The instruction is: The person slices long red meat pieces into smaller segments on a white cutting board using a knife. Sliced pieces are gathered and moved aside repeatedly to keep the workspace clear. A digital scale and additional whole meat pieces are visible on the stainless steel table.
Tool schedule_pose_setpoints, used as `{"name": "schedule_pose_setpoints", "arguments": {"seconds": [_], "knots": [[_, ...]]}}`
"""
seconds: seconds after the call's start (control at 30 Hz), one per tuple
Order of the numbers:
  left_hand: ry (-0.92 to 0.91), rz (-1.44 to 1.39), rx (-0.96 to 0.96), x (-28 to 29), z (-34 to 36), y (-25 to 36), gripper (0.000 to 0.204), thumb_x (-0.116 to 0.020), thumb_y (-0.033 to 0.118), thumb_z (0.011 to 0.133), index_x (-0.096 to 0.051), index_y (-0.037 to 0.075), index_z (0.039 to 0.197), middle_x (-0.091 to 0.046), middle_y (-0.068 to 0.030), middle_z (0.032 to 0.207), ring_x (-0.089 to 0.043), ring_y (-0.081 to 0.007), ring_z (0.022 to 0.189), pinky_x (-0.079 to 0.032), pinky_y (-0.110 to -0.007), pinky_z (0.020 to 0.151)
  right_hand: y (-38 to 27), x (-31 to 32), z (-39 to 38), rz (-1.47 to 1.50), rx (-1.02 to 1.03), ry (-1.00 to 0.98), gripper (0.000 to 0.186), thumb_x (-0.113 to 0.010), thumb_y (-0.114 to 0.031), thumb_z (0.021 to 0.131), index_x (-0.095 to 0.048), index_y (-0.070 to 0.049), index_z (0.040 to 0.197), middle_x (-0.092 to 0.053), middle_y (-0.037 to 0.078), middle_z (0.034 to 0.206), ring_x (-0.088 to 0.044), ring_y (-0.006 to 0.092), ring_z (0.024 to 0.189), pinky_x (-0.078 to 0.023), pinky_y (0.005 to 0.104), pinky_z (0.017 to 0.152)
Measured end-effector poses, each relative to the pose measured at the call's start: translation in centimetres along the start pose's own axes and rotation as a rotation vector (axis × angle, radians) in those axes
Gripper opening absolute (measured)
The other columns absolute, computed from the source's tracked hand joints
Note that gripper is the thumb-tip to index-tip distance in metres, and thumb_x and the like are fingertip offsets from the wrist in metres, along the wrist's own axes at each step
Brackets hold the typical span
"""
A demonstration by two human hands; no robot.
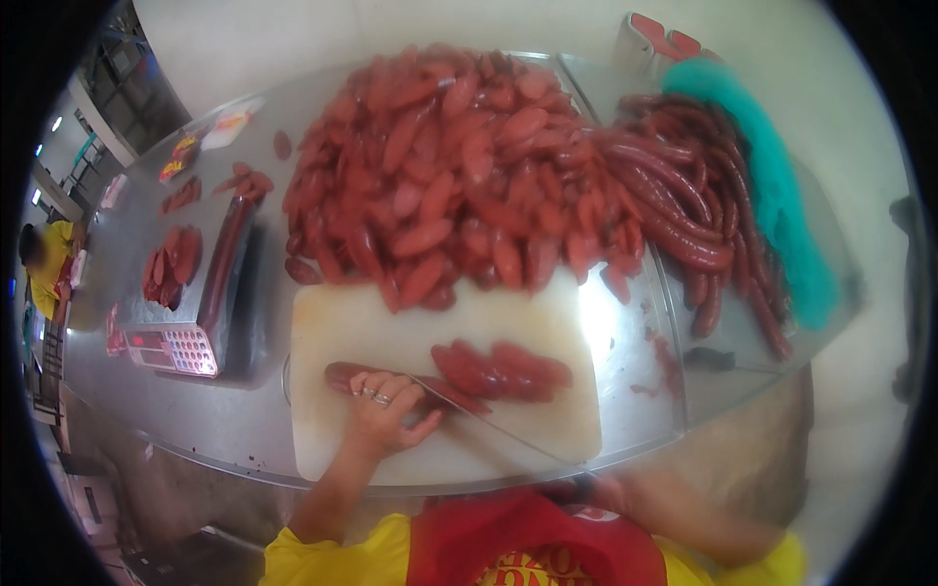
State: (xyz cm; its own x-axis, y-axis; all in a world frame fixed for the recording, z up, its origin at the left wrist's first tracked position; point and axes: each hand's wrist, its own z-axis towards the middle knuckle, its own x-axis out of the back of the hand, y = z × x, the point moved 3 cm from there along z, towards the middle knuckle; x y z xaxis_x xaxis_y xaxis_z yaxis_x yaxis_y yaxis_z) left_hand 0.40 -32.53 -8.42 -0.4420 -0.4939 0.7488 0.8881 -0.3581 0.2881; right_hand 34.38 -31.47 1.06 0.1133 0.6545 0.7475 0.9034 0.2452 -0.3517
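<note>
On the white cutting board (322, 317), my left hand (391, 410) grips a long red sausage (347, 374), its fingers curled over the top. A knife (513, 435) lies slanted across the sausage just right of those fingers. Its handle is in my right hand (611, 493), low at the table's front edge and blurred. Thick slanted slices (493, 369) form a row on the board behind the blade. A large heap of sliced sausage (440, 166) covers the table beyond the board.
Left stands a scale (171, 347) bearing a whole sausage and slices, with small packets (181, 156) behind. Whole sausages (684, 195) and teal netting (782, 225) fill the right side of the steel table (225, 415). A co-worker in yellow (49, 273) is at far left.
</note>
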Motion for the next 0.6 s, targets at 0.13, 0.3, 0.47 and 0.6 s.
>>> {"name": "schedule_pose_setpoints", "arguments": {"seconds": [0.13,0.3,0.47,0.6], "knots": [[0.01,-0.021,0.051,-0.1,-0.2,0.1,0.036,-0.083,0.024,0.062,-0.061,0.015,0.089,-0.059,-0.002,0.093,-0.055,-0.0213,0.09,-0.035,-0.038,0.082,-3.9,-3.2,8.8,0.024,0.179,0.075,0.062,-0.041,-0.052,0.1,-0.064,0.001,0.076,-0.063,0.026,0.067,-0.063,0.0464,0.063,-0.052,0.0522,0.059],[-0.018,-0.025,-0.041,0.7,0.0,-0.2,0.031,-0.082,0.022,0.064,-0.063,0.015,0.088,-0.06,-0.0014,0.092,-0.055,-0.0212,0.09,-0.035,-0.038,0.083,-8.9,-4.6,14.5,0.16,0.316,0.202,0.064,-0.039,-0.053,0.1,-0.063,0.0,0.075,-0.064,0.025,0.069,-0.064,0.0457,0.067,-0.053,0.0516,0.063],[0.047,0.015,-0.034,1.5,-0.8,-1.5,0.029,-0.082,0.022,0.064,-0.064,0.016,0.086,-0.059,-0.0006,0.091,-0.055,-0.0213,0.088,-0.035,-0.038,0.082,-3.8,-1.9,6.8,0.022,0.061,0.029,0.062,-0.042,-0.056,0.098,-0.062,0.0,0.082,-0.064,0.025,0.068,-0.065,0.0447,0.067,-0.052,0.0524,0.062],[0.046,-0.025,-0.037,1.1,-1.2,-2.1,0.031,-0.082,0.024,0.062,-0.063,0.016,0.085,-0.058,-0.0006,0.09,-0.054,-0.0214,0.088,-0.035,-0.038,0.082,-1.2,0.3,0.3,-0.014,0.046,0.018,0.058,-0.044,-0.054,0.098,-0.062,0.0,0.084,-0.063,0.026,0.065,-0.063,0.0463,0.064,-0.052,0.0511,0.06]]}}
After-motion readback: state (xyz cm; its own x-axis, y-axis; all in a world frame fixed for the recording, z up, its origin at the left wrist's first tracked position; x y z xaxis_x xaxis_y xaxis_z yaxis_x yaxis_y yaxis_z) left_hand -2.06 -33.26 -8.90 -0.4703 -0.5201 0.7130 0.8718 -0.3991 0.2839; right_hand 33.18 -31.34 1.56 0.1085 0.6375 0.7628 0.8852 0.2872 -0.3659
